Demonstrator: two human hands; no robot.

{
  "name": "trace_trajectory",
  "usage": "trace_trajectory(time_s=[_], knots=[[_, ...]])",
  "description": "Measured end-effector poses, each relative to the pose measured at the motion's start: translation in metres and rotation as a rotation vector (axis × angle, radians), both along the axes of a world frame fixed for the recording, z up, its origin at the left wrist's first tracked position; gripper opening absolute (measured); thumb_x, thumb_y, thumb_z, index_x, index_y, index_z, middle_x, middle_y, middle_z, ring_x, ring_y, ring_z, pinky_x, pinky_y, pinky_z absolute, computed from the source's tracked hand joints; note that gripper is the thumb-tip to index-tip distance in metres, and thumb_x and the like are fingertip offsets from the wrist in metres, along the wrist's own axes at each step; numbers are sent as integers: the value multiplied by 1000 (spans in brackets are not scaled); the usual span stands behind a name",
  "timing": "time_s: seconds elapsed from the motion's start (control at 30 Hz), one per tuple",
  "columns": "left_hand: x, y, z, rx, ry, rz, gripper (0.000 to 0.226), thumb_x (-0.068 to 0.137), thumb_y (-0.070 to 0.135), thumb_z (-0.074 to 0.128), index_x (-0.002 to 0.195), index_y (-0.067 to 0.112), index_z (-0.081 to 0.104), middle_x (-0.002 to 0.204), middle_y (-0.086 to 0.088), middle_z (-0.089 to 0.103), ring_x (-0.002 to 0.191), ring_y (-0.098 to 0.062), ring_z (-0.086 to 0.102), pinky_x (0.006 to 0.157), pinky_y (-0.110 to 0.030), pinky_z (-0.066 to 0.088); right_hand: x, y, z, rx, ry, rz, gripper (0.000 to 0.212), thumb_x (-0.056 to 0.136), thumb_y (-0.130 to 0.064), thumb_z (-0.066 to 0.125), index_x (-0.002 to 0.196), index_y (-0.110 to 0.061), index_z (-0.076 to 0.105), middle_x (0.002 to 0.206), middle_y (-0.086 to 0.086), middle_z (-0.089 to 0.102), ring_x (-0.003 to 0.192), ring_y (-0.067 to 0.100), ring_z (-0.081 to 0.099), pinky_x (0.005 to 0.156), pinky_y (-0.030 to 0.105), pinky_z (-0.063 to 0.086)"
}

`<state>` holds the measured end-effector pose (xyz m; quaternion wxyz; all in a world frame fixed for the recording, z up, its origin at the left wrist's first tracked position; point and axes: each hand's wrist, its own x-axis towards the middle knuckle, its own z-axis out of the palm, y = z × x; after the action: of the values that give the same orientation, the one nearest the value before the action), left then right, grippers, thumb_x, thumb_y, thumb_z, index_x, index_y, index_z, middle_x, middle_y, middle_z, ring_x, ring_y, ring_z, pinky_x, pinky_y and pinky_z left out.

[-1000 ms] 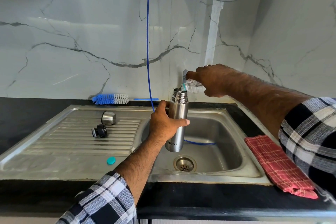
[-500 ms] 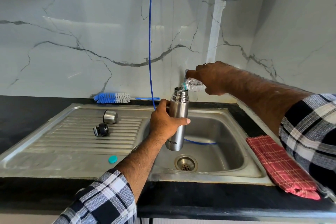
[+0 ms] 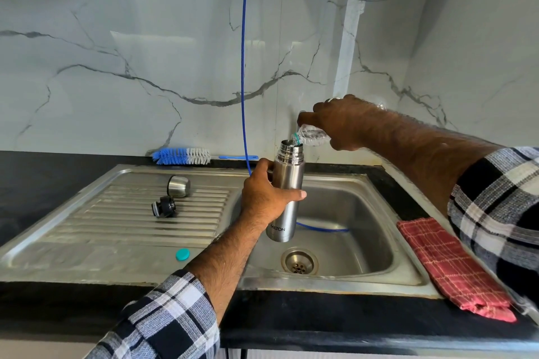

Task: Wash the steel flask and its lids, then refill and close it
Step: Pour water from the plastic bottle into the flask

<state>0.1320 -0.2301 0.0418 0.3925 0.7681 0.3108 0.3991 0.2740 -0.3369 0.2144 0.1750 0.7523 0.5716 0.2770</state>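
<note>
My left hand grips the steel flask upright over the sink basin, its mouth uncovered. My right hand holds a clear plastic bottle tipped down, its mouth at the flask's opening. On the draining board lie the steel outer cap and the black inner lid, both on their sides. A small teal bottle cap lies nearer the front edge.
A blue and white bottle brush lies along the wall behind the sink. A thin blue hose hangs from above into the basin. A red checked cloth lies on the black counter to the right. The drain sits below the flask.
The plastic bottle has tipped a little further down toward the flask's mouth. The flask and my left hand have stayed in place.
</note>
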Motion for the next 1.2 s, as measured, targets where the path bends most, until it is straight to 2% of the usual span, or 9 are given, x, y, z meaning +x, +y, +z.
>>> trace_trajectory(time_s=[0.2,0.53,0.7,0.93,1.2], knots=[[-1,0,1,-1,5,-2,71,54,40,103,107,28,56,98,13,69,85,-5,66,69,-26,54,-3,2,2,-16,-32,-4,89,90,-13,75,160,-35,25,127,7,60,108,28,64,92,44,55],[0,-2,1,10,5,2,74,55,41,102,111,29,56,105,10,70,88,-5,66,76,-31,58,-9,3,8,-52,-173,1,88,92,-20,75,162,-39,25,143,8,55,129,30,57,111,53,42],[-1,-2,-3,8,0,4,75,54,41,103,111,31,57,103,12,70,88,-6,68,79,-35,62,-12,3,7,-72,-240,38,86,90,-23,79,159,-40,30,143,6,56,129,30,58,114,59,38],[-3,-2,-8,-1,12,2,75,54,41,103,113,31,57,103,10,71,87,-7,68,78,-37,63,-18,4,5,-75,-316,118,78,91,-25,78,155,-44,38,147,5,55,133,30,58,120,65,22],[-3,-3,-8,-9,24,-12,76,54,42,103,114,32,56,101,13,69,88,-5,67,78,-33,61,-27,7,0,-65,-509,232,84,86,-27,85,156,-45,42,157,10,44,148,35,44,123,69,17]])
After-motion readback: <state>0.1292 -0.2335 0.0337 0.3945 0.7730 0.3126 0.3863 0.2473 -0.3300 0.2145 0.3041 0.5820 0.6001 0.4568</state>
